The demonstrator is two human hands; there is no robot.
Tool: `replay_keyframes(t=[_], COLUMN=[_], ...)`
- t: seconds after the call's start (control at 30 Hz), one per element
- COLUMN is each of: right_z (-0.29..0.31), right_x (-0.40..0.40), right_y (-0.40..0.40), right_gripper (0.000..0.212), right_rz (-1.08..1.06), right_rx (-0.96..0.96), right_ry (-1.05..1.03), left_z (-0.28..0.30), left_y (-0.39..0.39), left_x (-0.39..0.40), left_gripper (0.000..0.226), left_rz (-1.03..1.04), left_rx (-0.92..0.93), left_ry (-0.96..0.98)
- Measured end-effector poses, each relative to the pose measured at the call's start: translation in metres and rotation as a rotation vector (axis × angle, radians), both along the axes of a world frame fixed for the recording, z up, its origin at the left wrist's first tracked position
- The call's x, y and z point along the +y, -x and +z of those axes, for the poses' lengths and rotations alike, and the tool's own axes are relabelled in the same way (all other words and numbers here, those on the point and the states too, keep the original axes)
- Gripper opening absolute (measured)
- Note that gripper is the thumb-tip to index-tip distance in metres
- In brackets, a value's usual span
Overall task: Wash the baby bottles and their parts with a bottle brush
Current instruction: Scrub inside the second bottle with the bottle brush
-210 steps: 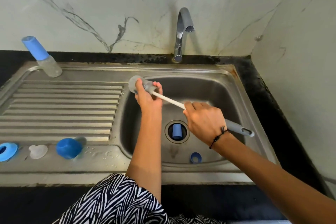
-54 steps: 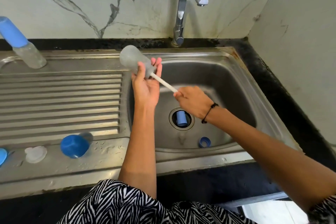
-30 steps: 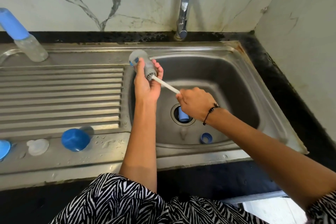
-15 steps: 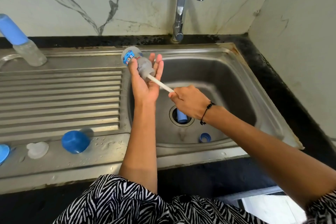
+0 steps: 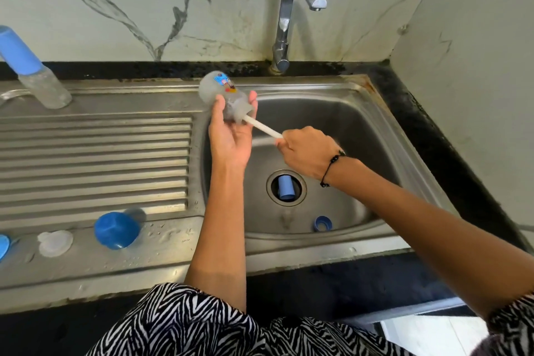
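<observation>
Rotated since, bottle [image 5: 215,89] lies in left hand [image 5: 231,136], grip seemingly loose.

No words, brands or numbers can be read anywhere. The frosted baby bottle [image 5: 215,89], at about 11 o'clock from the drain, bears a colourful printed sticker, its lettering too blurred to make out.

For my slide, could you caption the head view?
Left hand holds a baby bottle while right hand works the bottle brush inside.
</observation>
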State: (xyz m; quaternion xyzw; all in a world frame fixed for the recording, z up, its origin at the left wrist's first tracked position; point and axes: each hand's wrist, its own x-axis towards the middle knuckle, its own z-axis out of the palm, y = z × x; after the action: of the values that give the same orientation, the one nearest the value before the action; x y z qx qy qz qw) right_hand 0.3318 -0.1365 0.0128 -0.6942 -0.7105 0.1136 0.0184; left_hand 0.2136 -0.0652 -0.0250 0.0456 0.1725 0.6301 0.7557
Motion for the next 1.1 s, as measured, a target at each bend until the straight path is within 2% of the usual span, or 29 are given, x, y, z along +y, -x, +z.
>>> replay_keyframes(t=[0.07, 0.17, 0.23, 0.33, 0.4, 0.53, 0.63, 0.73, 0.77, 0.83, 0.9, 1.03, 1.1], right_z=[-0.002, -0.009, -0.011, -0.013, -0.013, -0.007, -0.004, -0.006, -0.007, -0.008, -0.010, -0.011, -0.007], right_x=[-0.003, -0.006, -0.004, 0.001, 0.005, 0.004, -0.004, -0.010, -0.010, -0.007, -0.002, 0.006, 0.005], right_y=[0.001, 0.004, 0.004, -0.002, -0.007, -0.006, 0.000, -0.001, -0.002, -0.004, -0.007, -0.007, -0.003], right_gripper=[0.037, 0.035, 0.031, 0.024, 0.021, 0.028, 0.034, 0.041, 0.043, 0.043, 0.042, 0.038, 0.037], right_rz=[0.065, 0.072, 0.041, -0.009, -0.048, -0.065, 0.026, 0.044, 0.032, 0.002, -0.023, -0.073, -0.079], right_rx=[0.017, -0.058, -0.137, -0.264, -0.304, -0.176, -0.044, -0.070, -0.094, -0.163, -0.237, -0.289, -0.203], right_ry=[0.026, 0.025, 0.002, -0.069, -0.093, -0.107, -0.082, -0.059, -0.049, -0.051, -0.082, -0.099, -0.070], left_z=[-0.001, -0.004, -0.008, -0.011, -0.009, -0.006, -0.007, -0.006, -0.005, -0.006, -0.005, -0.003, -0.003], left_y=[0.004, 0.005, 0.002, -0.005, -0.010, -0.010, -0.004, -0.006, -0.008, -0.015, -0.022, -0.024, -0.019], left_x=[-0.002, -0.002, 0.001, 0.007, 0.008, 0.011, 0.004, -0.002, -0.002, 0.001, 0.001, 0.004, 0.004], left_gripper=[0.028, 0.025, 0.022, 0.031, 0.028, 0.030, 0.029, 0.036, 0.035, 0.034, 0.045, 0.047, 0.046], left_rz=[-0.002, -0.019, 0.002, 0.018, 0.004, 0.033, 0.043, -0.022, -0.024, 0.004, 0.023, -0.014, 0.009], left_rx=[-0.087, -0.090, -0.030, 0.122, 0.145, 0.172, 0.021, -0.089, -0.078, 0.058, 0.204, 0.184, 0.172], left_ry=[-0.003, 0.025, 0.086, 0.114, 0.119, 0.033, 0.022, 0.052, 0.079, 0.138, 0.169, 0.185, 0.145])
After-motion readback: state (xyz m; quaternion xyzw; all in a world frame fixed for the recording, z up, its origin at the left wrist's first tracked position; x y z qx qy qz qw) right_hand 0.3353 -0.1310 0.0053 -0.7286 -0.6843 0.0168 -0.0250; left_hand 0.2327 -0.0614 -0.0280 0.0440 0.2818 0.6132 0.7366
